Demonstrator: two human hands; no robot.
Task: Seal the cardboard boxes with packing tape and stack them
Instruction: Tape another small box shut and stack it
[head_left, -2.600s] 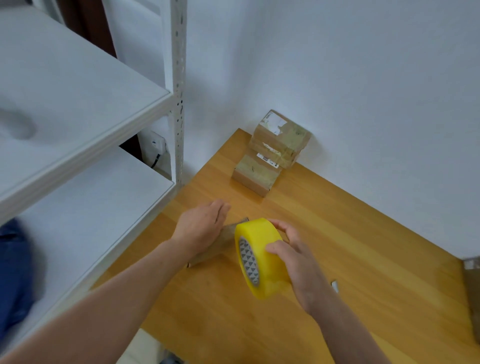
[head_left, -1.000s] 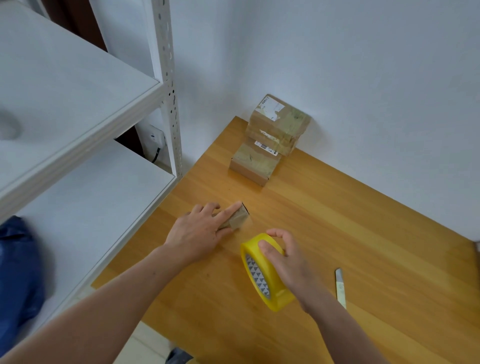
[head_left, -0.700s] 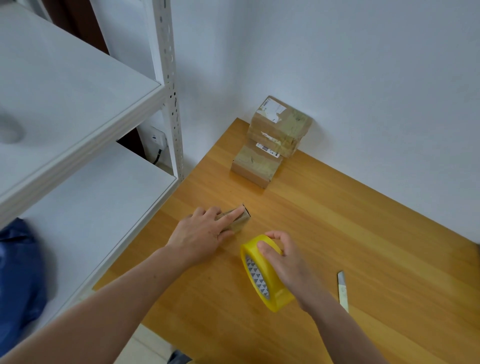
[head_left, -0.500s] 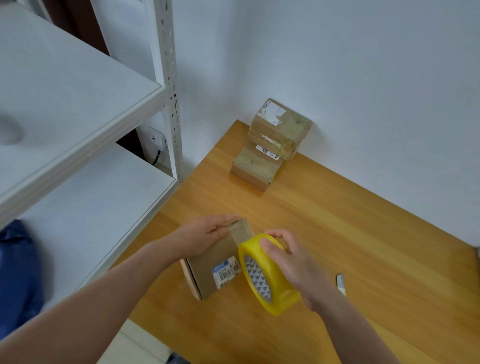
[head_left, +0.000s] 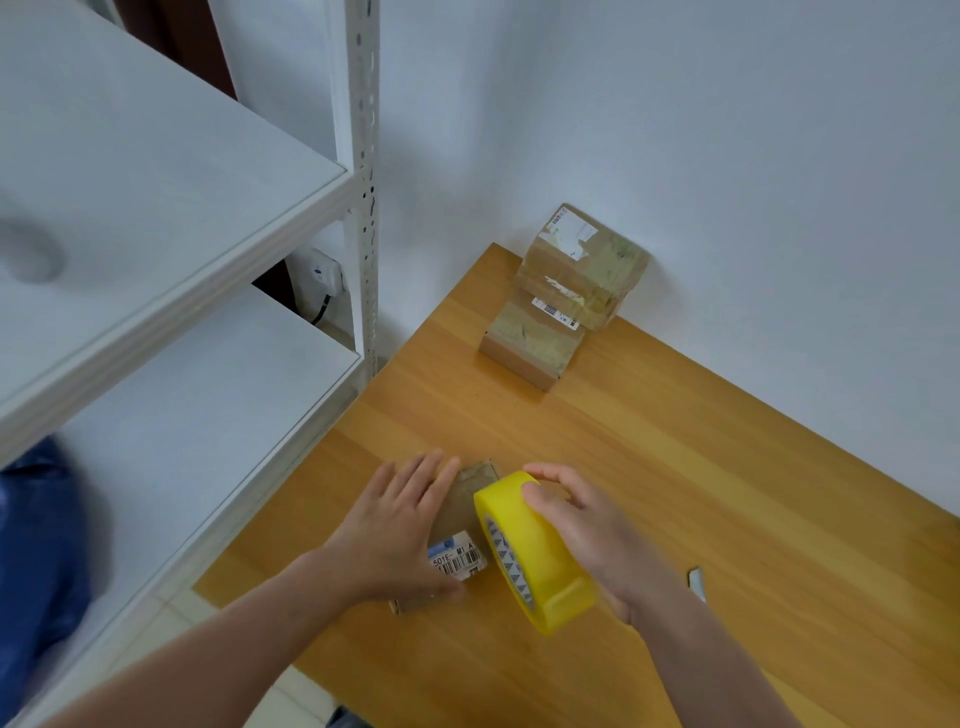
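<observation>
Box (head_left: 470, 499) mostly hidden under left hand (head_left: 395, 535); I see only its barcode label and far end, near the table (head_left: 701, 467) edge. Small blade (head_left: 697, 582), maybe a cutter, half behind right forearm. Left hand flat, fingers spread, pressing box. Right hand (head_left: 592, 535) curled round upright tape (head_left: 540, 566) just beside box.
</observation>
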